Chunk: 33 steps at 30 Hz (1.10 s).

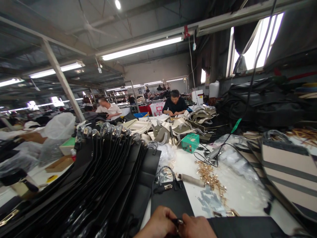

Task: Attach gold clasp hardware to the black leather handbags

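At the bottom centre, my left hand point(160, 222) and my right hand point(196, 226) meet with fingers closed. Between their fingertips is a small dark piece with a shiny metal fitting point(178, 222); its exact kind is partly hidden. Just beyond the hands lies a black bag panel point(170, 200) with a plastic-wrapped handle point(166, 169) and a gold-coloured clasp point(168, 187). Another flat black panel point(245, 226) extends to the right of my right hand. A pile of gold-coloured metal fittings point(210, 175) and thin grey metal plates point(210, 201) lie on the white table point(247, 190).
To the left stands a long row of black bag panels point(109, 172). A roller-shaped tool point(192, 180), a green box point(190, 143) and a corded tool point(213, 153) sit ahead. Striped panels point(288, 168) lie at right. Two people point(174, 105) work farther back.
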Each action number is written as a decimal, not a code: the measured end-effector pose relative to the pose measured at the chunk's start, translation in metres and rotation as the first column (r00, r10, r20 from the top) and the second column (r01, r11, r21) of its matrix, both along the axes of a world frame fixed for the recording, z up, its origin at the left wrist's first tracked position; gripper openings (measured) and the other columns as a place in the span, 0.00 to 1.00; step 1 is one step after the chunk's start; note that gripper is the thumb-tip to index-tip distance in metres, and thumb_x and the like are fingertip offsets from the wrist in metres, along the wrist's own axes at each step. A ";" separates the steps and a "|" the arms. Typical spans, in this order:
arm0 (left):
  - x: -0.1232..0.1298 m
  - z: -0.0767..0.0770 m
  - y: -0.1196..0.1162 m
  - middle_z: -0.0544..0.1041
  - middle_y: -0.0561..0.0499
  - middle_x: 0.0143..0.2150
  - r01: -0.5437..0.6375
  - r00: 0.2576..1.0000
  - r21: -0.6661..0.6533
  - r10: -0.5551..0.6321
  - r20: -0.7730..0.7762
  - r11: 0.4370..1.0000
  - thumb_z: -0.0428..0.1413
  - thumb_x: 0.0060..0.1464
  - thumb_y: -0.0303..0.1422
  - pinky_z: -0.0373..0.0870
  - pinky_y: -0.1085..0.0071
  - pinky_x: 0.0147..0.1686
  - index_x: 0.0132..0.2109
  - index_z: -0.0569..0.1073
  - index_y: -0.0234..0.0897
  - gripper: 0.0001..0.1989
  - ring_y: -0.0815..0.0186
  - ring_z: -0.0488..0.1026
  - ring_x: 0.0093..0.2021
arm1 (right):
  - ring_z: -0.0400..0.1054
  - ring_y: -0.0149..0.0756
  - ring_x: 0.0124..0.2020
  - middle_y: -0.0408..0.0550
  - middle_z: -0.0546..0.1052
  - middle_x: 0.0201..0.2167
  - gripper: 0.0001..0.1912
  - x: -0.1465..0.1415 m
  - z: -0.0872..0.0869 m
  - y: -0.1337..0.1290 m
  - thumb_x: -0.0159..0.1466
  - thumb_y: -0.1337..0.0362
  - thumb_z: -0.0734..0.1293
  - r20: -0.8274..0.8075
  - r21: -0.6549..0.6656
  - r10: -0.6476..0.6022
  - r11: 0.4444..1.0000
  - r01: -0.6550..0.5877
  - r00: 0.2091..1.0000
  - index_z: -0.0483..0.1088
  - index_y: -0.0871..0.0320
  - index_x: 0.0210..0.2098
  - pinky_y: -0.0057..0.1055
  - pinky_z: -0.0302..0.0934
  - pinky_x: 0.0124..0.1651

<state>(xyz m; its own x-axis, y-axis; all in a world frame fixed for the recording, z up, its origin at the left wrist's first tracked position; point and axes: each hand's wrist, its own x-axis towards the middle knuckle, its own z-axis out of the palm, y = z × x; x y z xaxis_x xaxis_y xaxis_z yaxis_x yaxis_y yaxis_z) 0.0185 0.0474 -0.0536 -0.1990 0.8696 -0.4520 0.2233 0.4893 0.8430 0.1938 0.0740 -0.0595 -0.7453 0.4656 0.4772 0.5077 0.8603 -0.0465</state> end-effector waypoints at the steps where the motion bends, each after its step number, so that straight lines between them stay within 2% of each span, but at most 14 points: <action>1: -0.001 -0.001 -0.001 0.71 0.56 0.15 0.008 1.000 0.001 -0.008 0.012 1.000 0.60 0.24 0.23 0.50 0.73 0.20 0.21 0.74 0.35 0.08 0.70 0.62 0.18 | 0.66 0.27 0.18 0.42 0.74 0.24 0.10 -0.001 0.003 0.000 0.65 0.72 0.63 -0.002 -0.018 0.012 1.000 -0.012 1.000 0.69 0.57 0.27 0.24 0.45 0.19; 3: -0.002 -0.001 -0.001 0.70 0.56 0.14 0.018 0.999 0.001 -0.018 0.032 1.000 0.61 0.25 0.25 0.50 0.72 0.20 0.22 0.75 0.35 0.08 0.71 0.60 0.17 | 0.66 0.26 0.18 0.43 0.74 0.24 0.10 -0.005 0.006 0.000 0.65 0.72 0.64 0.013 -0.053 0.025 0.998 -0.025 1.000 0.70 0.58 0.27 0.23 0.47 0.19; 7: -0.004 0.003 -0.003 0.67 0.58 0.13 0.054 0.994 -0.003 -0.054 0.090 0.999 0.61 0.26 0.26 0.46 0.73 0.20 0.22 0.76 0.35 0.07 0.73 0.57 0.16 | 0.65 0.27 0.17 0.43 0.74 0.22 0.09 -0.010 0.006 0.002 0.62 0.70 0.66 0.073 -0.105 -0.020 0.994 0.028 0.997 0.70 0.58 0.25 0.23 0.46 0.19; 11: -0.004 0.014 -0.005 0.73 0.54 0.18 0.121 0.965 0.051 -0.129 0.227 0.991 0.64 0.25 0.27 0.49 0.73 0.21 0.23 0.78 0.32 0.09 0.72 0.62 0.18 | 0.71 0.30 0.24 0.41 0.76 0.27 0.05 0.003 0.008 0.004 0.59 0.66 0.69 0.053 -0.267 0.032 0.964 -0.017 0.998 0.72 0.55 0.27 0.23 0.48 0.23; 13: -0.003 0.019 -0.007 0.74 0.53 0.19 0.121 0.954 0.082 -0.138 0.265 0.989 0.66 0.24 0.28 0.52 0.73 0.22 0.24 0.79 0.32 0.11 0.71 0.63 0.19 | 0.71 0.31 0.27 0.40 0.75 0.27 0.06 0.012 0.009 0.004 0.59 0.67 0.68 -0.016 -0.398 0.026 0.917 -0.030 1.000 0.71 0.55 0.25 0.22 0.51 0.26; 15: -0.003 0.023 -0.009 0.75 0.54 0.19 0.122 0.951 0.101 -0.145 0.274 0.987 0.67 0.24 0.28 0.54 0.73 0.23 0.26 0.79 0.32 0.13 0.72 0.63 0.20 | 0.71 0.32 0.30 0.40 0.75 0.27 0.07 0.017 0.010 0.004 0.57 0.68 0.68 -0.146 -0.515 -0.052 0.857 -0.031 0.988 0.69 0.56 0.22 0.23 0.56 0.32; 18: -0.002 0.032 -0.014 0.76 0.54 0.21 0.121 0.960 0.127 -0.149 0.238 0.984 0.66 0.25 0.25 0.56 0.74 0.24 0.29 0.79 0.32 0.15 0.71 0.65 0.20 | 0.71 0.38 0.37 0.45 0.77 0.34 0.04 0.019 0.017 0.004 0.52 0.68 0.70 -0.307 -0.619 -0.201 0.784 -0.035 0.930 0.71 0.56 0.28 0.27 0.60 0.41; 21: 0.003 0.043 -0.020 0.75 0.55 0.21 0.103 0.986 0.172 -0.123 0.115 0.980 0.63 0.27 0.22 0.57 0.74 0.24 0.29 0.77 0.32 0.13 0.70 0.66 0.21 | 0.71 0.41 0.41 0.46 0.79 0.39 0.15 0.020 0.029 0.003 0.50 0.65 0.71 -0.269 -0.732 -0.252 0.681 -0.027 0.929 0.74 0.55 0.39 0.29 0.61 0.43; 23: 0.007 0.050 -0.024 0.74 0.57 0.21 0.095 0.994 0.196 -0.104 0.034 0.976 0.61 0.28 0.20 0.57 0.74 0.24 0.28 0.75 0.33 0.13 0.70 0.66 0.22 | 0.72 0.40 0.37 0.43 0.80 0.35 0.14 0.022 0.038 0.002 0.51 0.63 0.70 -0.223 -0.776 -0.217 0.629 -0.038 0.950 0.76 0.53 0.39 0.27 0.61 0.39; 24: 0.009 0.053 -0.026 0.74 0.57 0.21 0.086 0.996 0.209 -0.088 -0.002 0.974 0.60 0.28 0.19 0.56 0.74 0.24 0.28 0.75 0.33 0.13 0.70 0.66 0.23 | 0.72 0.39 0.35 0.42 0.80 0.33 0.12 0.023 0.042 0.001 0.52 0.62 0.70 -0.215 -0.775 -0.198 0.630 -0.044 0.956 0.76 0.53 0.37 0.27 0.60 0.37; 27: 0.011 0.058 -0.031 0.73 0.57 0.22 0.072 0.996 0.262 -0.055 -0.073 0.962 0.59 0.28 0.19 0.55 0.74 0.24 0.28 0.75 0.33 0.13 0.69 0.66 0.25 | 0.72 0.37 0.33 0.41 0.79 0.30 0.08 0.026 0.050 -0.004 0.52 0.63 0.71 -0.224 -0.727 -0.203 0.686 -0.025 0.953 0.76 0.53 0.33 0.26 0.59 0.35; 30: 0.011 0.063 -0.035 0.74 0.56 0.23 0.096 0.994 0.302 -0.076 -0.076 0.948 0.60 0.30 0.21 0.55 0.74 0.25 0.30 0.76 0.32 0.13 0.69 0.67 0.26 | 0.72 0.38 0.36 0.42 0.79 0.33 0.09 0.030 0.058 -0.013 0.55 0.62 0.71 -0.259 -0.660 -0.174 0.750 -0.042 0.950 0.77 0.52 0.37 0.28 0.60 0.39; 33: 0.015 0.075 -0.040 0.75 0.55 0.24 0.123 0.992 0.330 -0.112 -0.051 0.936 0.60 0.31 0.22 0.55 0.74 0.25 0.31 0.76 0.33 0.13 0.69 0.67 0.26 | 0.71 0.41 0.41 0.45 0.79 0.39 0.13 0.038 0.068 -0.022 0.58 0.59 0.71 -0.294 -0.563 -0.122 0.824 -0.069 0.948 0.76 0.51 0.43 0.32 0.61 0.46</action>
